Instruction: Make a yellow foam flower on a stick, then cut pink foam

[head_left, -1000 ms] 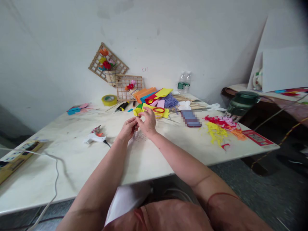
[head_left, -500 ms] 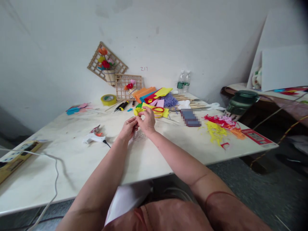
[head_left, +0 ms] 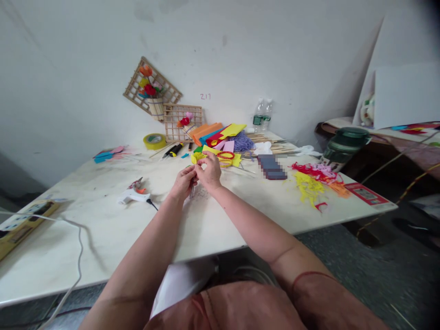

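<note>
Over the middle of the table, both of my hands meet at a small yellow felt flower [head_left: 196, 157]. My left hand [head_left: 184, 182] is closed, its fingers pinched around the thin stem below the petals; a bit of the stem shows under the fist. My right hand [head_left: 210, 172] is closed too, thumb and fingertips against the flower's base and side. The fingers partly hide the flower. Just behind the right hand lie red-and-yellow-handled scissors [head_left: 225, 159] on yellow felt sheets [head_left: 237, 160].
A white glue gun [head_left: 134, 196] lies to the left, near a power strip [head_left: 25, 222] with a trailing cable. Folded felt [head_left: 206, 133], purple yarn [head_left: 242, 142] and sticks stand at the back. To the right are a phone [head_left: 272, 167], felt scraps [head_left: 311, 183] and a green jar [head_left: 343, 149].
My hands keep almost the same place and grip on the flower. The view has shifted very slightly; nothing else on the table has moved.
</note>
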The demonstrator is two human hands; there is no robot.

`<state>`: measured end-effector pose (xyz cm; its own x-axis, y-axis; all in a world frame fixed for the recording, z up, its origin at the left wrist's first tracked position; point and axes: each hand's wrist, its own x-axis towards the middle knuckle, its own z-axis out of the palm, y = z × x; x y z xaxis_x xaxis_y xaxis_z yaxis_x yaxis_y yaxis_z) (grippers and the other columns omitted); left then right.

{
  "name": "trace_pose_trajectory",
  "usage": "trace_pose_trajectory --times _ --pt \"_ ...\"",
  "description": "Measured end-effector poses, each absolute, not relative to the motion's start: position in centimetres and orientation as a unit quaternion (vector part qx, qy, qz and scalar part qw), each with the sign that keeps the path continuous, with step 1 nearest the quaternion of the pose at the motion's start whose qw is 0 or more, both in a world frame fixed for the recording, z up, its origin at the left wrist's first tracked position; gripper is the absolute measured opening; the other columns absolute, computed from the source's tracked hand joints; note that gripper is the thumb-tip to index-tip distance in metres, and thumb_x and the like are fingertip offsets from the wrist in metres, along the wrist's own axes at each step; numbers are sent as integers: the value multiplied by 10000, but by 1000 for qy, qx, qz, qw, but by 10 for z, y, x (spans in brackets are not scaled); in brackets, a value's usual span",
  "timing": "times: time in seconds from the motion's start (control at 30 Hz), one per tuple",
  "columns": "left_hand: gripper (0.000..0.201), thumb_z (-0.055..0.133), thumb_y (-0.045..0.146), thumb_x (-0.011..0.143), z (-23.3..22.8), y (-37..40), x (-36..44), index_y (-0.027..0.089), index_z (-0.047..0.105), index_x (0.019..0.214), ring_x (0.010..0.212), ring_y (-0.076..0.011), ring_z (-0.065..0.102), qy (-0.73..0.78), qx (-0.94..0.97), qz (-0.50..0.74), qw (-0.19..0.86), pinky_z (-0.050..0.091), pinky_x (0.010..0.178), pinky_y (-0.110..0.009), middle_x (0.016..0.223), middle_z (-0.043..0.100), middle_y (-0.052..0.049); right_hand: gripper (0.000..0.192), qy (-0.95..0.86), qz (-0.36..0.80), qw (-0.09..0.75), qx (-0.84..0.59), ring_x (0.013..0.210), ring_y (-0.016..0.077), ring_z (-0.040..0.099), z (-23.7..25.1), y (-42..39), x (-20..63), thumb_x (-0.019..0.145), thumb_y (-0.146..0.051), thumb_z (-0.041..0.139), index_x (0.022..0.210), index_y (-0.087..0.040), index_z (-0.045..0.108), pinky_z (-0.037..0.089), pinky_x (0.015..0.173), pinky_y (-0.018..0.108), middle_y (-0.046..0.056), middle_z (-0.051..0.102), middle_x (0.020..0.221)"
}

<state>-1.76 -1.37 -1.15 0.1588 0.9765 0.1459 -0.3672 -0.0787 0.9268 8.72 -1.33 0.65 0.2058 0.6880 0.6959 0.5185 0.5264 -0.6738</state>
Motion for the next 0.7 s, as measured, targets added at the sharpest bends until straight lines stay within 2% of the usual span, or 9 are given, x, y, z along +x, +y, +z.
trace_pose_trajectory --times 0.7 --pt "272 713 273 578 -9 -18 -12 144 618 799 408 -31 340 335 491 563 574 227 386 -151 494 417 60 84 -612 55 628 -477 1075 192 492 2 -9 87 675 -129 609 634 -174 551 389 947 313 66 571 1105"
